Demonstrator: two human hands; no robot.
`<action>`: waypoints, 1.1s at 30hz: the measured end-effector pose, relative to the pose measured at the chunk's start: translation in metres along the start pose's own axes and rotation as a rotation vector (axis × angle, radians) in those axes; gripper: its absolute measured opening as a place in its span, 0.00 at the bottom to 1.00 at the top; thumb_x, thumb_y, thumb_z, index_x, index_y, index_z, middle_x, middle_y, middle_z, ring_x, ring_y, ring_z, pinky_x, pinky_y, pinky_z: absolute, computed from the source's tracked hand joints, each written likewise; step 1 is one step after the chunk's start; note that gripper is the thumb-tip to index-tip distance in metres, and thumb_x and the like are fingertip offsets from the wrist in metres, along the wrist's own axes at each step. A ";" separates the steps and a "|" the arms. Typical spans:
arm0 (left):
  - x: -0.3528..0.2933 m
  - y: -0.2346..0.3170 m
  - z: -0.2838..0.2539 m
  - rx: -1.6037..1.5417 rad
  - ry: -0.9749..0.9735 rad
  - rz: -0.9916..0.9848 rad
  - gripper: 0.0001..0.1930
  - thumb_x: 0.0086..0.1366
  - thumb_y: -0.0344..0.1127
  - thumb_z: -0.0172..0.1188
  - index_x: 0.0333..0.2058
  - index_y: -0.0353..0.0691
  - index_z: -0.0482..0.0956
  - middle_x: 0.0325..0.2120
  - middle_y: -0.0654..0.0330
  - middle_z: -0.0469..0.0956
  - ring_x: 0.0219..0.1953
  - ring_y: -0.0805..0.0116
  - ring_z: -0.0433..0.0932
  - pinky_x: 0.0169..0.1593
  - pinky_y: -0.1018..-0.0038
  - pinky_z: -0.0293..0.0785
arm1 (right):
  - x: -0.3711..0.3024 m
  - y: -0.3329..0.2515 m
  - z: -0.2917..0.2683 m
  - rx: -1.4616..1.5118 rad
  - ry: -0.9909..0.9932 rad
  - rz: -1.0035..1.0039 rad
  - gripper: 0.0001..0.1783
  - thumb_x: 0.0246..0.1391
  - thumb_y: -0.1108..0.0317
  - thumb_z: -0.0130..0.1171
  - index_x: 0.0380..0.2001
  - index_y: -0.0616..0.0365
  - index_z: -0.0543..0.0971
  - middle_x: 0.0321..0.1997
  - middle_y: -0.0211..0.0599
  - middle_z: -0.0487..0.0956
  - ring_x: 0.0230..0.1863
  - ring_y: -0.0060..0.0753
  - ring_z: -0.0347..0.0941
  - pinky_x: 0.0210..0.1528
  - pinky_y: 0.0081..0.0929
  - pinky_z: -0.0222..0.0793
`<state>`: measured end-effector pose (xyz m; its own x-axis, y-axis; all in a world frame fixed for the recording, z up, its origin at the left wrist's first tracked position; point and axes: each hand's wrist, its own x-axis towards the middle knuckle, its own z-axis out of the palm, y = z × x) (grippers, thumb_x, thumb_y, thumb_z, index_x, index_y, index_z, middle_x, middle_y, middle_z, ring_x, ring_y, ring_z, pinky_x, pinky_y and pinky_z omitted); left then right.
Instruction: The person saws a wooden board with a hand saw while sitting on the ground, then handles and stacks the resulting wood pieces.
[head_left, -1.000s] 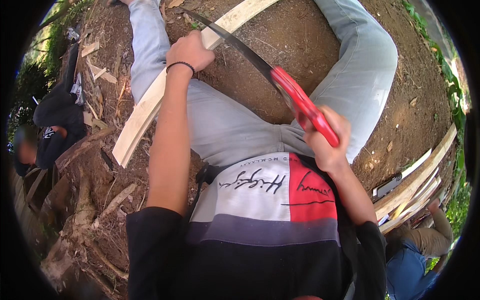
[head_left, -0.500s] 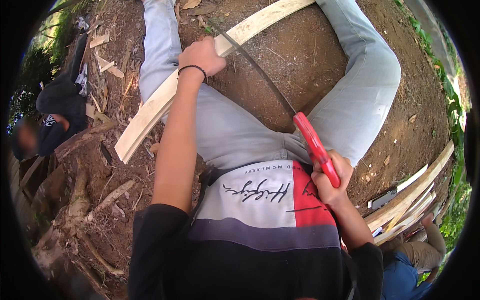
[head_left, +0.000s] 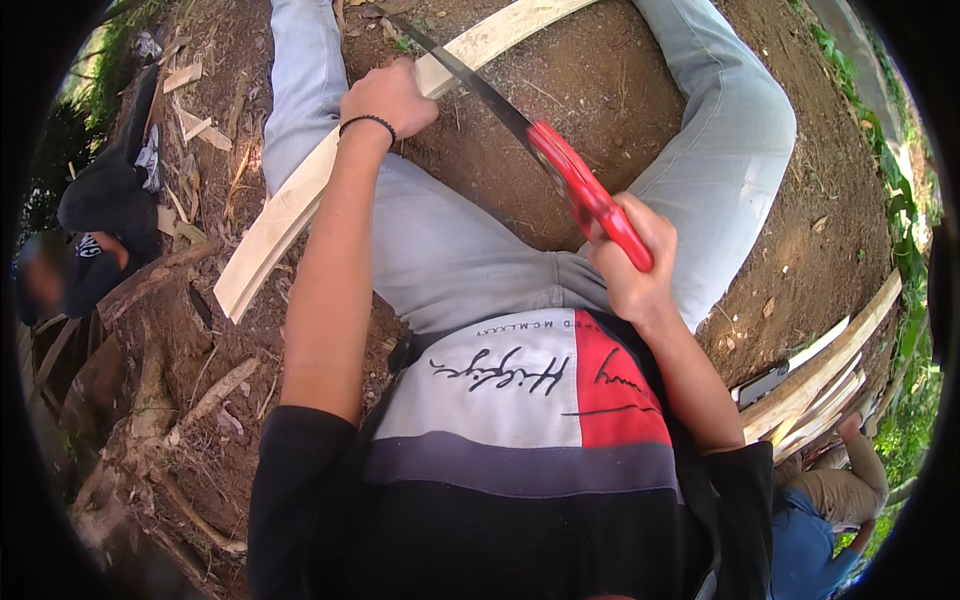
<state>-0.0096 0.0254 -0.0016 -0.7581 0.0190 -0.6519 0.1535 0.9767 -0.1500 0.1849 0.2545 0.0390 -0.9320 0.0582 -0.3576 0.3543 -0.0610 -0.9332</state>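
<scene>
The plank (head_left: 285, 215) slanted across the person's left leg (head_left: 305, 85), its near end jutting past the thigh and its far part running out at the upper rim. The near end showed a lengthwise line; whether this was a groove or a second layer could not be told. The left hand (head_left: 390, 100) was curled over the plank, a dark bracelet (head_left: 368, 122) at its wrist. The right hand (head_left: 635, 258), off to the plank's right, was wrapped around the red handle (head_left: 590, 195) of the saw, whose blade (head_left: 482, 88) crossed the plank just beyond the left hand. Whether the teeth bit into the wood could not be told.

Standing in the way, the left forearm (head_left: 335, 240) hid some of the plank's lower edge, and the right leg (head_left: 725, 170) lay bent well to the plank's right. Left of the plank were scraps (head_left: 207, 130) of pale wood and, farther out, a person in dark clothes (head_left: 105, 205). Below its near end, roots (head_left: 150, 400) twisted over the soil (head_left: 550, 95). Well to the plank's right lay a pile of boards (head_left: 825, 365), with another person in blue (head_left: 805, 530) below it and leafy plants (head_left: 905, 200) along the rim.
</scene>
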 end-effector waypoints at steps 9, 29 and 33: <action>0.007 -0.008 0.010 -0.003 0.039 0.018 0.22 0.48 0.38 0.57 0.44 0.37 0.74 0.39 0.42 0.80 0.44 0.45 0.79 0.48 0.56 0.74 | -0.016 0.002 0.004 -0.053 0.040 -0.038 0.04 0.36 0.78 0.49 0.21 0.63 0.72 0.15 0.32 0.71 0.16 0.22 0.67 0.21 0.21 0.62; 0.002 -0.003 0.010 -0.014 0.096 0.006 0.23 0.48 0.40 0.58 0.44 0.38 0.75 0.41 0.42 0.79 0.45 0.45 0.78 0.49 0.56 0.75 | -0.047 0.002 -0.010 -0.049 0.097 -0.089 0.01 0.39 0.76 0.49 0.20 0.63 0.70 0.17 0.35 0.69 0.16 0.25 0.65 0.20 0.27 0.59; -0.001 0.000 -0.001 -0.014 0.035 0.015 0.24 0.48 0.41 0.59 0.45 0.39 0.75 0.42 0.43 0.79 0.46 0.45 0.78 0.50 0.56 0.74 | 0.015 -0.011 0.017 -0.138 -0.041 -0.060 0.01 0.42 0.78 0.50 0.22 0.63 0.72 0.17 0.34 0.71 0.18 0.21 0.67 0.23 0.19 0.64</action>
<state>-0.0099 0.0257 -0.0005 -0.7776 0.0405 -0.6274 0.1558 0.9792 -0.1299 0.1653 0.2393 0.0447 -0.9531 0.0166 -0.3022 0.3025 0.0793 -0.9498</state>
